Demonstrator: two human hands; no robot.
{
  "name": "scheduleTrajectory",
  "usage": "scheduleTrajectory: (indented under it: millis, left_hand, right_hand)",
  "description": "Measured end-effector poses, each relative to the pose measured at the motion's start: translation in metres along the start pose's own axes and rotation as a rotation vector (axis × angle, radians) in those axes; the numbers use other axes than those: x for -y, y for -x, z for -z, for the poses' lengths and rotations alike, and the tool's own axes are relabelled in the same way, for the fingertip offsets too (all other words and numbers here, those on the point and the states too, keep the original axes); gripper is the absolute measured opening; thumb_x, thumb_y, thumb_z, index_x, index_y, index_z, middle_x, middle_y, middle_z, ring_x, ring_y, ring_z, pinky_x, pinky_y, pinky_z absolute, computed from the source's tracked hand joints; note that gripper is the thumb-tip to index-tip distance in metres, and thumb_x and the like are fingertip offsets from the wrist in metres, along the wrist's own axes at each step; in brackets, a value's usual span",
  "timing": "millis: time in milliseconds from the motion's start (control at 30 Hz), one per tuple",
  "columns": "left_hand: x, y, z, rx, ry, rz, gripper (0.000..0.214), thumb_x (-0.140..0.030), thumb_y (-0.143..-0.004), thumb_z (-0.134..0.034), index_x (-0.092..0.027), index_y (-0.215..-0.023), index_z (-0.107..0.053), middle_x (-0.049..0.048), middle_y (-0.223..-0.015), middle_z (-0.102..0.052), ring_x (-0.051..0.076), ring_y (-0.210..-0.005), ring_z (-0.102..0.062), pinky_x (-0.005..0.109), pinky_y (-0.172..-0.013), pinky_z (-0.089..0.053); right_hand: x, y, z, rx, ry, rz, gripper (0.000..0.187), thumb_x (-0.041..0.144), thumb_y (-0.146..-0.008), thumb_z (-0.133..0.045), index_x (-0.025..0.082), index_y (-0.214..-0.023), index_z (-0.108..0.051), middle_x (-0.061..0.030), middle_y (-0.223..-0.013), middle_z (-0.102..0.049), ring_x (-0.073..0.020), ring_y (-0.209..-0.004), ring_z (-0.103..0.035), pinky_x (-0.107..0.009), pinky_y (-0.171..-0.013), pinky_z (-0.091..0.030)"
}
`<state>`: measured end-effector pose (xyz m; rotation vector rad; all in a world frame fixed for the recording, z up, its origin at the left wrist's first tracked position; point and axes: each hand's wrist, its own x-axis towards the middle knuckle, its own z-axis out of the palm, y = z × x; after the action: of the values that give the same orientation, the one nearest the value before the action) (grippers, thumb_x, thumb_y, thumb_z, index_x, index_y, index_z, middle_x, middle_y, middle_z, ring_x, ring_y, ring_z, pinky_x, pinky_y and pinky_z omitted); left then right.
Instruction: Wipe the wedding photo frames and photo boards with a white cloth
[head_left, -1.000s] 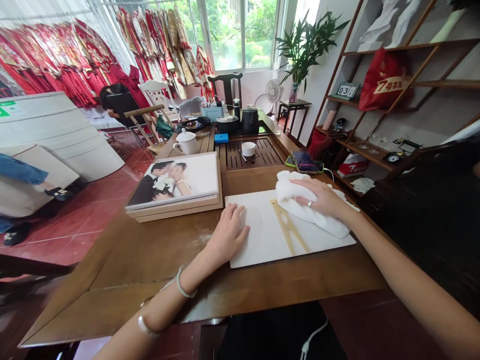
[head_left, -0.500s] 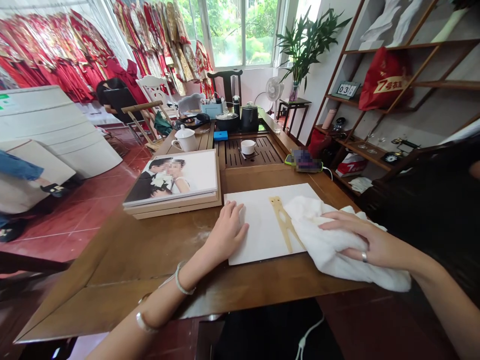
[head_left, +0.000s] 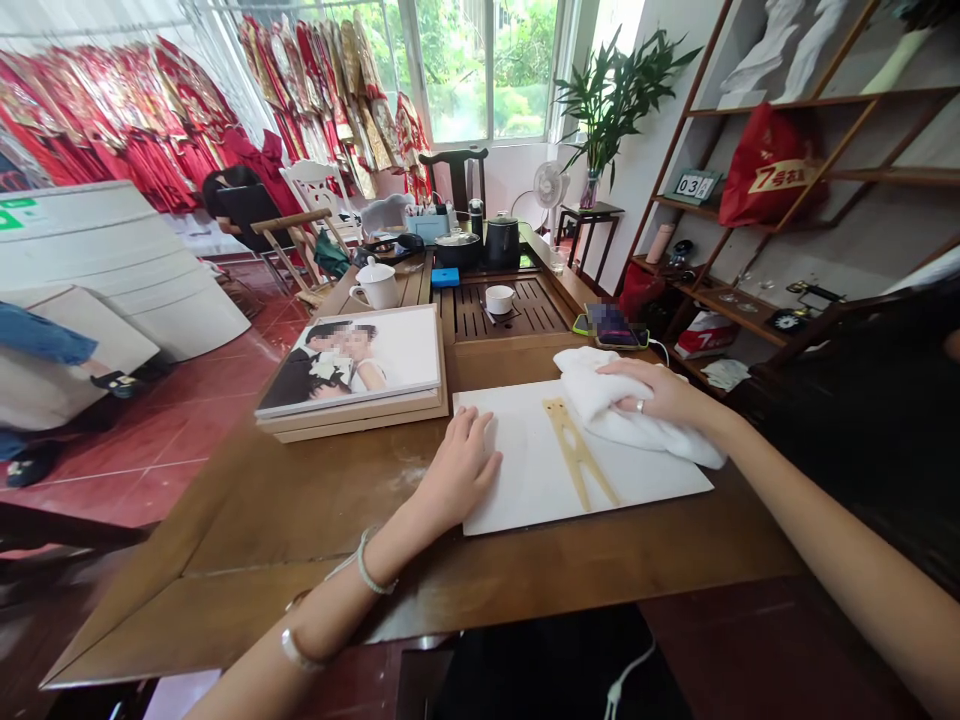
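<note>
A white rectangular board [head_left: 517,470] lies flat on the brown wooden table [head_left: 315,520]. Fixed or resting on its face is a tan, A-shaped stand piece [head_left: 574,450] with two splayed legs. My left hand [head_left: 463,465] rests on the board's left edge, its fingers stretched out and holding nothing. Bunched under my right hand [head_left: 656,390] is a white cloth [head_left: 600,400], gripped and pressed on the board's far right part. The cloth covers that corner of the board.
Left of the board sits a stack of photo panels [head_left: 360,370], a couple's picture on top. Beyond stand a lidded white mug [head_left: 377,287], a small white cup [head_left: 499,299] on a slatted tea tray [head_left: 540,312], and a phone [head_left: 615,328] with a cable. Another person's hand [head_left: 112,380] shows far left.
My right hand has moved the cloth away from me, from the board's near right side to its far right part, uncovering the stand piece's lower leg. My left hand stays on the left edge.
</note>
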<state>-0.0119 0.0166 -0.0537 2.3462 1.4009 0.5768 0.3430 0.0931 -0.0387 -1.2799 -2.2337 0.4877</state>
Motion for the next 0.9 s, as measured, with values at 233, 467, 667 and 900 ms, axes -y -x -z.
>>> scheduleTrajectory:
  millis: [233,467,667,900]
  left_hand:
    - [0.003,0.000,-0.002,-0.019,-0.008,-0.032,0.048,-0.029,-0.095,-0.045,-0.017,-0.141,-0.036,0.0215,-0.150,-0.037,0.036,-0.148,-0.025,0.061,-0.117,-0.028]
    - [0.002,0.000,-0.001,-0.025,0.005,-0.028,0.047,-0.030,-0.095,-0.046,-0.017,-0.139,-0.038,0.0213,-0.148,-0.040,0.036,-0.148,-0.026,0.061,-0.116,-0.030]
    - [-0.001,0.000,-0.002,-0.018,0.030,0.025,0.046,-0.028,-0.094,-0.046,-0.016,-0.138,-0.039,0.0217,-0.150,-0.038,0.037,-0.148,-0.024,0.063,-0.114,-0.032]
    - [0.000,0.000,-0.001,0.003,0.057,0.014,0.048,-0.028,-0.095,-0.044,-0.015,-0.140,-0.037,0.0217,-0.151,-0.036,0.037,-0.149,-0.021,0.062,-0.117,-0.028]
  right_hand:
    - [0.006,-0.016,-0.013,-0.092,0.055,0.015,0.048,0.026,-0.071,-0.059,0.025,-0.118,-0.065,-0.0073,-0.127,-0.066,-0.0343,-0.120,-0.058,-0.055,-0.106,-0.041]
    - [0.036,0.039,-0.014,-0.050,0.092,0.089,0.045,0.027,-0.074,-0.058,0.025,-0.118,-0.066,-0.0097,-0.126,-0.067,-0.0388,-0.124,-0.055,-0.062,-0.104,-0.041]
    - [0.050,0.097,-0.004,0.028,0.005,0.024,0.047,0.026,-0.071,-0.063,0.033,-0.118,-0.068,-0.0068,-0.133,-0.062,-0.0401,-0.128,-0.052,-0.056,-0.105,-0.045]
    - [0.039,0.077,0.008,0.083,-0.019,-0.003,0.046,0.034,-0.076,-0.064,0.025,-0.120,-0.068,-0.0122,-0.130,-0.065,-0.0389,-0.129,-0.051,-0.058,-0.109,-0.039]
